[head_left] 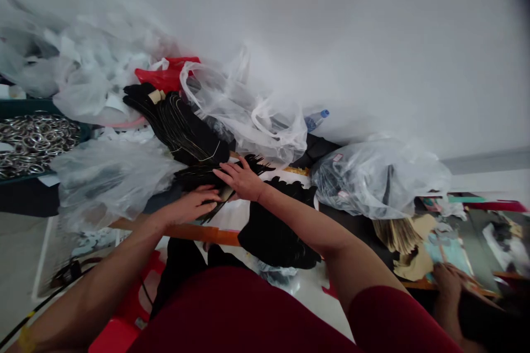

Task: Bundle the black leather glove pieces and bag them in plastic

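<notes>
Before me, the left hand (184, 207) and right hand (242, 179) rest on a heap of fringed fabric pieces (202, 176), with stitched fabric panels (178, 127) directly behind it. Plastic bags (111, 176) lie on both sides of the heap, along the foot of a wall (331, 27). Farther left sits a tray of metal rings (33, 140). A plastic bottle (317, 119) lies behind the bags, right of centre. At far right, cardboard offcuts (399, 234) lie near a co-worker's hand (447, 281).
</notes>
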Demonstrator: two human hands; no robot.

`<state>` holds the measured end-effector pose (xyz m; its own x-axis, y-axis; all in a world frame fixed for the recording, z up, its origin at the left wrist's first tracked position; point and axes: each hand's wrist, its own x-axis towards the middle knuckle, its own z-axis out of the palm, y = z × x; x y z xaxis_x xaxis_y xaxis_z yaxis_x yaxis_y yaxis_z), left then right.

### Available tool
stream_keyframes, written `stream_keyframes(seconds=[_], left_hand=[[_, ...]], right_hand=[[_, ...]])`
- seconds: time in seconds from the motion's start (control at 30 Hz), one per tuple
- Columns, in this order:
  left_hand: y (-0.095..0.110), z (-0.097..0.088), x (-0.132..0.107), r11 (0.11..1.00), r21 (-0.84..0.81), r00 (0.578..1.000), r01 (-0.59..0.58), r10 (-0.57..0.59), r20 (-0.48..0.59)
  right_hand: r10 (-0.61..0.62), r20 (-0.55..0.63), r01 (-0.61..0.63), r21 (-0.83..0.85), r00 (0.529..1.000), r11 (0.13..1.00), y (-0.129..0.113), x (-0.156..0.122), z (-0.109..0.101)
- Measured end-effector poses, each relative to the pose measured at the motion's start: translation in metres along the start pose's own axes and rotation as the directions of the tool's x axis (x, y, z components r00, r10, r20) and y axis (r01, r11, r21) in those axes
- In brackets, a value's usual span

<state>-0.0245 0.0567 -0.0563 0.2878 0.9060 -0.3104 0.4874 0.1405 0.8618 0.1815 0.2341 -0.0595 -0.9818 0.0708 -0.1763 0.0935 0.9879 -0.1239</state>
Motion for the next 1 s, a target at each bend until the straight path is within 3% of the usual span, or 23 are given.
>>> stream_keyframes(seconds=[0.17,0.4,0.5,0.57,0.67,0.77,0.9,1.0], left_hand=[[0.004,-0.008,0.007,0.987,0.162,0.994,0.005,-0.023,0.107],[0.002,-0.02,0.028,0.996,0.087,0.983,0.034,-0.049,0.178],[0.01,-0.024,0.035,0.97,0.224,0.995,0.099,-0.096,-0.021],[0.013,-0.027,0.03,0.962,0.257,0.987,0.098,-0.062,-0.146],[0.006,-0.03,0.012,0.989,0.149,0.994,0.01,0.007,-0.113],[-0.009,-0.026,-0.001,0.988,0.148,0.986,0.054,-0.03,-0.162],[-0.017,-0.009,0.007,0.992,0.069,0.943,0.102,-0.074,-0.325],[-0.013,-0.003,0.016,0.997,0.005,0.938,0.08,-0.074,-0.339]], right_hand=[[0.008,0.055,-0.007,-0.026,0.998,1.0,-0.001,-0.005,-0.007],[0.014,0.055,-0.012,-0.029,0.998,1.0,-0.001,0.0,-0.011],[0.047,0.039,-0.046,-0.025,0.998,0.999,-0.002,0.002,-0.009],[0.074,0.032,-0.074,-0.014,0.997,0.997,-0.003,0.004,-0.007],[0.088,0.022,-0.088,0.0,0.996,0.996,-0.003,0.006,-0.006],[0.095,-0.009,-0.094,0.005,0.995,0.996,-0.002,0.009,-0.004],[0.096,-0.028,-0.096,0.0,0.995,0.995,-0.001,0.01,-0.003],[0.083,-0.011,-0.083,0.001,0.997,0.997,-0.002,0.006,-0.001]])
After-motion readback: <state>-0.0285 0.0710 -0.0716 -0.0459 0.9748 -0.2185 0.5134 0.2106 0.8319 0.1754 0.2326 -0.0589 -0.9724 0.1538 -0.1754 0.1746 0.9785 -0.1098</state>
